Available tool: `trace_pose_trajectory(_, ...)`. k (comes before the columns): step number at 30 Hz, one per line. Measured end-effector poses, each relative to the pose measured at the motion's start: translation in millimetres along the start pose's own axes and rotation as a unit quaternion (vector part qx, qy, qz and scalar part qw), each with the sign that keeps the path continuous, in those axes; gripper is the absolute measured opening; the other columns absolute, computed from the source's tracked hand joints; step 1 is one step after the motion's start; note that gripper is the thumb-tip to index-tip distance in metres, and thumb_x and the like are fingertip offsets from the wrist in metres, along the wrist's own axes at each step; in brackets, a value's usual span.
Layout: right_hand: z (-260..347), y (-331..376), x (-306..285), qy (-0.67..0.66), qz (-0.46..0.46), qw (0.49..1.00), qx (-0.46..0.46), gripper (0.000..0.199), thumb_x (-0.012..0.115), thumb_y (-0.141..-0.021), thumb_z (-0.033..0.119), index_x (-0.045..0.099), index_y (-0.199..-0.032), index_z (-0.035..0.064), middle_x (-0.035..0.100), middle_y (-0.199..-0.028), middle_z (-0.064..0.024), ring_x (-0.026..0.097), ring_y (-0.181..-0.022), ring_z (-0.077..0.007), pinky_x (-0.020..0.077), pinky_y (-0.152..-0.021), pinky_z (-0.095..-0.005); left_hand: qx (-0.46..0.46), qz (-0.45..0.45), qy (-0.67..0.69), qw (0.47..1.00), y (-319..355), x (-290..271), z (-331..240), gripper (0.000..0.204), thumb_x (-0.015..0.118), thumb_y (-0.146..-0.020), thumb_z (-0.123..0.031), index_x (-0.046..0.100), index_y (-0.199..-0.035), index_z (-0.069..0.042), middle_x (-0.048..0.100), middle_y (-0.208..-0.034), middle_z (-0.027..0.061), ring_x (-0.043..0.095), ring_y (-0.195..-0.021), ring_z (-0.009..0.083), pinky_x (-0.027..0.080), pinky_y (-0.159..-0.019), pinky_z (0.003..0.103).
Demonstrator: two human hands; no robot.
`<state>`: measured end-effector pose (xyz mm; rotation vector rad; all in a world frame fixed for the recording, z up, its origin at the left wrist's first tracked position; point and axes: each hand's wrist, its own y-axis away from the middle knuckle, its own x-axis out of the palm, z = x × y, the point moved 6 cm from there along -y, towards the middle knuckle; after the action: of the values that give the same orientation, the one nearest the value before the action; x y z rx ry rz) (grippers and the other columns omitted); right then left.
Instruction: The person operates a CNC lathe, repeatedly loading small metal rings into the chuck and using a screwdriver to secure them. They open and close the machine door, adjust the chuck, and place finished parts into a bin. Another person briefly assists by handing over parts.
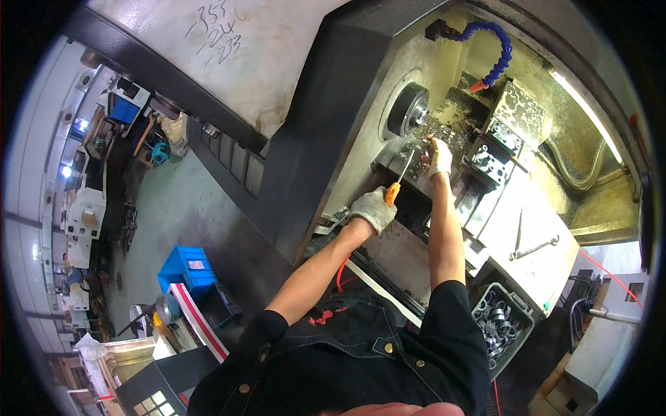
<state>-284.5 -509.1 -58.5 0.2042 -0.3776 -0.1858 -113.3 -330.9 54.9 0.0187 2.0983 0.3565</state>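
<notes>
My left hand (374,209), in a pale work glove, is wrapped round the orange handle of a tool (393,193) with a long thin metal shaft. The shaft slants up and away, toward the space below the lathe chuck (408,111). My right hand (438,157), also gloved, reaches farther into the machine, just right of the shaft's tip. Its fingers are bent together near the front of the chuck; whatever they hold is too small to tell. Metal chips (454,132) lie scattered around and beyond the fingers.
Right of my right hand stands a tool block (489,163). A blue coolant hose (501,52) arches above. Wrenches (534,248) lie on a white board (548,218); below it, a grey bin (525,326) holds metal rings. The dark machine door frame (312,139) rises at left.
</notes>
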Motion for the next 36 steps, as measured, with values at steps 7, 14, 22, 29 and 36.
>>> trace_pose_trajectory(7, 7.9, -8.3, 22.7, -0.161, 0.004, 0.987, 0.021, 0.035, 0.066, -0.078, 0.023, 0.051, -0.107, 0.011, 0.058, -0.089, -0.0016, 0.058, -0.074, -0.0153, 0.0508, -0.057, -0.0355, 0.013, 0.007, 0.004, 1.0, 13.1, -1.6, -0.4, 0.034, 0.055, -0.073, -0.029, 0.054, -0.1, -0.008, 0.062, -0.089, 0.0216, 0.058, -0.086, 0.0393, 0.046, -0.077, 0.045)
trace_pose_trajectory(14, 19.4, -13.0, 38.2, -0.052, -0.001, 0.995, -0.084, 0.053, 0.067, -0.078, 0.023, 0.048, -0.124, 0.0065, 0.06, -0.098, -0.0019, 0.057, -0.078, -0.0108, 0.0496, -0.055, -0.0276, 0.015, -0.012, 0.015, 1.0, 17.9, -4.8, 11.6, 0.036, 0.056, -0.074, -0.029, 0.053, -0.103, -0.009, 0.061, -0.089, 0.0218, 0.058, -0.087, 0.0394, 0.046, -0.077, 0.044)
trace_pose_trajectory(22, 21.1, -12.2, 38.5, -0.048, 0.051, 0.993, -0.093, 0.048, 0.067, -0.079, 0.028, 0.053, -0.119, 0.0064, 0.059, -0.102, -0.0027, 0.056, -0.084, -0.0111, 0.0499, -0.055, -0.0268, 0.043, -0.023, 0.038, 0.998, 42.3, 1.9, 22.9, 0.034, 0.056, -0.074, -0.028, 0.052, -0.102, -0.009, 0.061, -0.084, 0.0219, 0.058, -0.081, 0.0406, 0.047, -0.072, 0.046)
trace_pose_trajectory(29, 10.4, -15.2, 34.7, -0.08, 0.041, 0.99, -0.109, 0.043, 0.065, -0.081, 0.028, 0.054, -0.117, 0.0086, 0.054, -0.115, -0.003, 0.055, -0.092, -0.0129, 0.0513, -0.064, -0.0325, 0.166, -0.036, 0.089, 0.981, 79.3, 7.0, 30.7, 0.027, 0.058, -0.075, -0.021, 0.051, -0.097, -0.007, 0.059, -0.073, 0.0195, 0.059, -0.07, 0.0379, 0.048, -0.061, 0.044)
trace_pose_trajectory(36, 54.0, -5.0, 40.3, 0.16, 0.076, 0.977, -0.122, 0.056, 0.062, -0.082, 0.023, 0.035, -0.131, 0.0147, 0.054, -0.114, -0.0122, 0.058, -0.089, -0.0187, 0.0517, -0.057, -0.0274, 0.216, -0.005, 0.149, 0.965, 111.5, 13.9, 58.5, 0.024, 0.059, -0.075, -0.018, 0.05, -0.093, -0.005, 0.057, -0.07, 0.0156, 0.058, -0.066, 0.0338, 0.046, -0.057, 0.039)
